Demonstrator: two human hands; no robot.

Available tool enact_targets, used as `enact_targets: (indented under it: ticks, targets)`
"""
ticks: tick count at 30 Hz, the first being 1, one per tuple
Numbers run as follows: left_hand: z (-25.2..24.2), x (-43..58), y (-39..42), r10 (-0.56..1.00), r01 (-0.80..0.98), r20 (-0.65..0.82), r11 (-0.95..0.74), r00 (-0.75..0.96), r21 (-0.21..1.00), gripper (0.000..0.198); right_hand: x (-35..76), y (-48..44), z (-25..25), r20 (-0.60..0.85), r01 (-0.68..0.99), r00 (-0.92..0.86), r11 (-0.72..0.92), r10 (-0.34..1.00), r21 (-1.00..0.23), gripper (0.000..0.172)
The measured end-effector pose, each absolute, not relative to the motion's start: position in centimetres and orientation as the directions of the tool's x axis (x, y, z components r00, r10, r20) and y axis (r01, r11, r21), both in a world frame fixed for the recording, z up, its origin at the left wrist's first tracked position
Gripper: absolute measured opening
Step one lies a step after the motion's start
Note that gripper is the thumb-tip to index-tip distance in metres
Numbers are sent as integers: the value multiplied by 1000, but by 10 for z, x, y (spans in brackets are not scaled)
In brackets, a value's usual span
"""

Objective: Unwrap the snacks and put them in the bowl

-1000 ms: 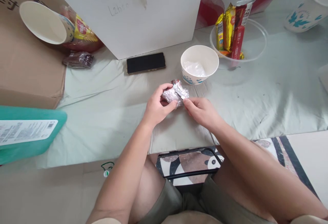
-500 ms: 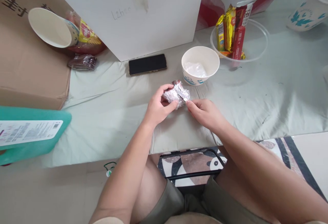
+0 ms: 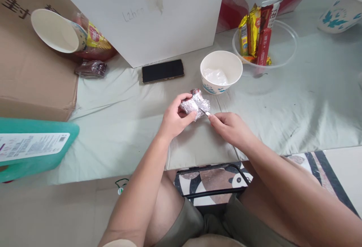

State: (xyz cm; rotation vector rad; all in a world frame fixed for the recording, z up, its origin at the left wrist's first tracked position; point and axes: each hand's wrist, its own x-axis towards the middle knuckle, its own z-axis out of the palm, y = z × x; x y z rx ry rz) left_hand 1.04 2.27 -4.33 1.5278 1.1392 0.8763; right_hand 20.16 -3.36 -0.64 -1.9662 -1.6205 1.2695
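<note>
My left hand (image 3: 177, 118) is closed around a crumpled, silvery wrapped bundle (image 3: 190, 105), thumb in front and fingers behind. A bit of red shows at the bundle's top; its contents are hidden. In my right hand (image 3: 230, 127) is a small knife (image 3: 204, 112), pinched between thumb and fingers. Its thin dark tip touches the wrapping's right side, and a white part shows by my fingertips; most of the handle is covered. Just behind the bundle stands a white paper bowl (image 3: 221, 69) with clear plastic inside.
A black phone (image 3: 163, 71) lies behind my left hand, before a white box (image 3: 169, 17). At the back right, a clear plastic bowl (image 3: 285, 60) holds snack packets. A cardboard box (image 3: 34, 77), a tilted paper cup (image 3: 56, 32) and a green jug (image 3: 36, 167) occupy the left.
My right hand has moved slightly right and toward me, with the knife tip shifting the same way along the bundle. My left hand has stayed nearly still.
</note>
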Motion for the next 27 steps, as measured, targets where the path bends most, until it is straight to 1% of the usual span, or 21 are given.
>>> enact_targets:
  ticks: [4, 9, 20, 27]
  targets:
    - [-45, 10, 23, 955, 234, -8, -64, 295, 970, 47, 203, -35, -6, -452, 645, -19, -335, 892, -687, 49]
    - [-45, 10, 23, 957, 218, 4, -70, 292, 973, 47, 205, -37, -6, -437, 673, -21, -311, 899, -671, 49]
    - [-42, 15, 22, 974, 191, 34, -78, 225, 978, 44, 207, -37, -5, -453, 700, -31, -305, 891, -646, 48]
    - [-46, 12, 24, 982, 160, 48, -78, 182, 984, 44, 207, -40, -3, -432, 728, -30, -276, 901, -628, 48]
